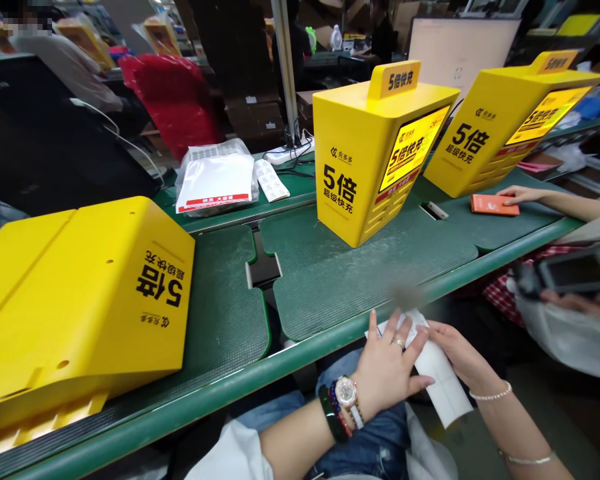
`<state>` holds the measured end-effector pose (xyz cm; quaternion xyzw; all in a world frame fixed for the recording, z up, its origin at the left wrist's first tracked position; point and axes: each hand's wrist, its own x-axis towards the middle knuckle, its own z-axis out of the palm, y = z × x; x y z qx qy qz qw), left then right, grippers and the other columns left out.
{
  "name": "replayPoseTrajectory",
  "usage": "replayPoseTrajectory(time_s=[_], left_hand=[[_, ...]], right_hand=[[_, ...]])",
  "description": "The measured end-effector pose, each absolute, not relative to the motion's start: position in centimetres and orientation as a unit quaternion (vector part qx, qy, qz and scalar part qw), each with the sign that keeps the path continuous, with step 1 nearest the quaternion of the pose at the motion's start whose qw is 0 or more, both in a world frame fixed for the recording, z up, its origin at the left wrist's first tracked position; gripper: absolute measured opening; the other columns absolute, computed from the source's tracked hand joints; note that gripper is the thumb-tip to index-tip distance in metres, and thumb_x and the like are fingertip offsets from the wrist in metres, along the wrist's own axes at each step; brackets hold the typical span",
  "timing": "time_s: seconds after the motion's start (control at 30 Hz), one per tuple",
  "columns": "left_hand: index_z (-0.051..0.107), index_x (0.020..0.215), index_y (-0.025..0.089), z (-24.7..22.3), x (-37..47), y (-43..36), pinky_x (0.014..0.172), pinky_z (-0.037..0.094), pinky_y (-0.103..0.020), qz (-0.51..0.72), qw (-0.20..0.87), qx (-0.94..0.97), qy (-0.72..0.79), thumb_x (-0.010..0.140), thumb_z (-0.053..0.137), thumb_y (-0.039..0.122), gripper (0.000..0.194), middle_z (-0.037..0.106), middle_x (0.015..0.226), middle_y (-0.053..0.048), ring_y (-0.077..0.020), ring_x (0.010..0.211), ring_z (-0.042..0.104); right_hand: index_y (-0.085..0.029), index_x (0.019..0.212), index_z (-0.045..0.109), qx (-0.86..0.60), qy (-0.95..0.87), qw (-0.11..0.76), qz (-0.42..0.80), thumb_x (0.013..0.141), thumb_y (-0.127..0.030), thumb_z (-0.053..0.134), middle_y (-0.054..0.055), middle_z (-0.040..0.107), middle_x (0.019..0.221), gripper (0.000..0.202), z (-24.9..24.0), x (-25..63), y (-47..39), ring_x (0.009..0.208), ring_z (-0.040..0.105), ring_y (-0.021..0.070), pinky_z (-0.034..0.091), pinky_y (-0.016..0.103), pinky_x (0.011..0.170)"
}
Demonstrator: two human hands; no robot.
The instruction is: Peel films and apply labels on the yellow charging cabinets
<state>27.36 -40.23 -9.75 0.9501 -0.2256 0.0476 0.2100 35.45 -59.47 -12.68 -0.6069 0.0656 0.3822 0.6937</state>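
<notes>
Near the bench's front edge, my right hand [457, 350] pinches a white paper strip [445, 383], which hangs down over my lap. Faint print shows near its upper end. My left hand [387, 363], wearing a watch and a ring, lies palm down across the strip's upper part with its fingers spread and stretched out. Part of the paper is hidden under those fingers. Beyond my hands, an upright yellow cabinet [337, 153] with a lit screen stands on the green conveyor plates [330, 287].
To the left, a yellow cabinet [80, 293] lies on its side. Another upright one [473, 133] stands at right. A co-worker's hand [520, 195] touches an orange packet [495, 205]; a dark handheld device [580, 270] is nearby. Bagged sheets [215, 180] and labels [271, 180] lie behind.
</notes>
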Motion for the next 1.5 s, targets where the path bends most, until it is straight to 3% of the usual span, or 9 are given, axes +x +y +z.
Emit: replayPoseTrajectory(time_s=[0.27, 0.37, 0.47, 0.63, 0.8, 0.97, 1.13, 1.33, 1.5], left_hand=[[0.028, 0.153, 0.018, -10.2, 29.1, -40.4, 0.116, 0.005, -0.077, 0.007, 0.254, 0.943, -0.216, 0.094, 0.029, 0.069, 0.079, 0.038, 0.157, -0.017, -0.0337, 0.152, 0.019], [0.03, 0.152, 0.02, -9.2, 29.2, -40.0, 0.116, 0.005, -0.077, 0.006, 0.314, 0.929, -0.196, 0.092, 0.033, 0.071, 0.079, 0.043, 0.154, -0.016, -0.034, 0.152, 0.018], [0.039, 0.147, 0.019, -7.5, 29.4, -39.5, 0.121, 0.017, -0.066, 0.038, 0.416, 0.899, -0.131, 0.095, 0.036, 0.066, 0.071, 0.044, 0.152, -0.016, -0.0332, 0.151, 0.022], [0.044, 0.143, 0.019, -5.6, 30.1, -40.5, 0.097, 0.049, -0.045, -0.098, 0.668, 0.737, -0.008, 0.086, 0.064, 0.054, 0.07, 0.068, 0.113, -0.011, -0.0248, 0.104, 0.063], [0.063, 0.114, 0.012, -6.9, 30.3, -42.9, 0.071, 0.049, -0.027, -0.216, 0.848, 0.476, 0.082, 0.068, 0.082, 0.049, 0.061, 0.07, 0.093, -0.008, -0.015, 0.074, 0.063], [0.063, 0.095, 0.014, -8.6, 30.1, -44.7, 0.06, 0.044, -0.023, -0.146, 0.78, 0.591, 0.143, 0.075, 0.074, 0.056, 0.048, 0.068, 0.077, -0.003, -0.0137, 0.065, 0.06], [0.062, 0.096, 0.018, -8.0, 29.0, -45.1, 0.051, 0.041, -0.024, -0.271, 0.64, 0.719, -0.004, 0.094, 0.042, 0.06, 0.046, 0.065, 0.063, 0.0, -0.014, 0.047, 0.058], [0.061, 0.106, 0.017, -7.1, 29.5, -45.1, 0.078, 0.054, -0.037, -0.05, 0.311, 0.925, -0.211, 0.099, 0.04, 0.048, 0.038, 0.072, 0.097, -0.011, -0.0275, 0.093, 0.068], [0.042, 0.142, 0.014, -9.1, 31.8, -45.9, 0.115, 0.037, -0.047, 0.089, 0.24, 0.933, -0.252, 0.095, 0.046, 0.056, 0.063, 0.047, 0.148, -0.02, -0.0347, 0.139, 0.043]], right_hand=[[-0.019, 0.098, 0.073, -0.608, 0.105, 0.701, 0.357, 0.074, -0.052, 0.079, 0.009, 0.073, 0.098, 0.041, -14.6, 35.1, -61.0, 0.084, 0.066, 0.025, 0.053, 0.034, 0.078], [-0.018, 0.092, 0.071, -0.739, 0.051, 0.591, 0.319, 0.068, -0.052, 0.079, 0.007, 0.072, 0.087, 0.041, -15.3, 34.8, -64.4, 0.079, 0.065, 0.0267, 0.051, 0.036, 0.072], [-0.019, 0.083, 0.068, -0.864, 0.046, 0.486, 0.121, 0.067, -0.061, 0.073, 0.007, 0.07, 0.088, 0.045, -14.0, 34.5, -67.0, 0.088, 0.062, 0.0291, 0.048, 0.04, 0.082], [-0.022, 0.082, 0.066, -0.797, -0.028, 0.602, -0.041, 0.086, -0.044, 0.069, 0.006, 0.063, 0.112, 0.022, -7.7, 33.0, -64.4, 0.109, 0.056, 0.0254, 0.044, 0.033, 0.091], [-0.029, 0.111, 0.067, -0.724, 0.082, 0.685, 0.017, 0.088, -0.051, 0.068, 0.005, 0.067, 0.098, 0.032, -5.6, 31.9, -60.3, 0.078, 0.059, 0.0213, 0.048, 0.029, 0.062], [-0.024, 0.123, 0.061, -0.688, 0.116, 0.693, 0.181, 0.082, -0.057, 0.074, 0.008, 0.07, 0.096, 0.054, -7.3, 32.0, -60.7, 0.068, 0.061, 0.0222, 0.05, 0.031, 0.055], [-0.015, 0.095, 0.068, -0.694, 0.084, 0.652, 0.293, 0.079, -0.059, 0.076, 0.006, 0.067, 0.073, 0.048, -8.5, 36.2, -63.4, 0.055, 0.055, 0.0164, 0.043, 0.026, 0.048], [-0.014, 0.091, 0.07, -0.668, 0.046, 0.641, 0.377, 0.079, -0.052, 0.079, 0.006, 0.069, 0.08, 0.041, -11.2, 40.8, -65.0, 0.065, 0.059, 0.017, 0.045, 0.026, 0.056], [-0.015, 0.095, 0.072, -0.659, 0.029, 0.642, 0.39, 0.079, -0.052, 0.077, 0.008, 0.071, 0.086, 0.041, -12.6, 41.4, -65.1, 0.072, 0.063, 0.0211, 0.049, 0.03, 0.063]])
